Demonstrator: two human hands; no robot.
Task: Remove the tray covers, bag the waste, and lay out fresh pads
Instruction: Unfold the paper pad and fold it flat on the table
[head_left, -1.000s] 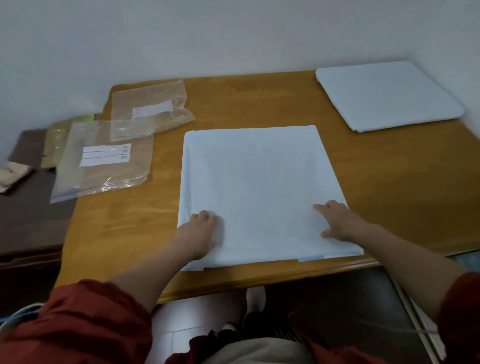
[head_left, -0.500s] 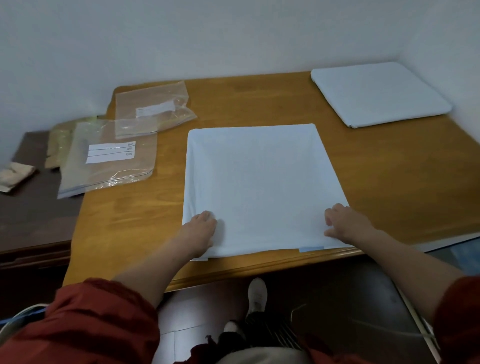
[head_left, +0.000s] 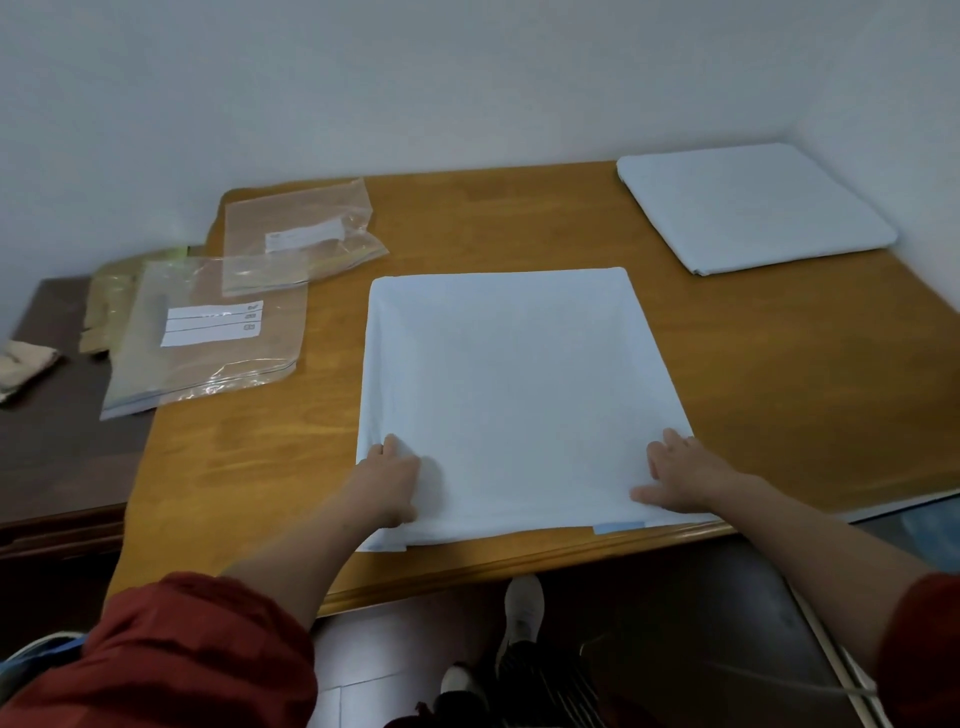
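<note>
We have a big light blue pad (head_left: 514, 384) lying flat in the middle of the wooden tabletop (head_left: 779, 374), close to the near edge. Our left hand (head_left: 389, 483) sits on its near left corner with the fingers (head_left: 387, 449) bent. We cannot tell if they pinch the pad. Our right hand (head_left: 680, 478) lies flat on the near right corner, fingers spread and thumb out. A second blue pad (head_left: 753, 208) lies at the far right, well apart. On the left lie a big clear bag (head_left: 208, 338) and a small clear bag (head_left: 301, 234), touching each other.
</note>
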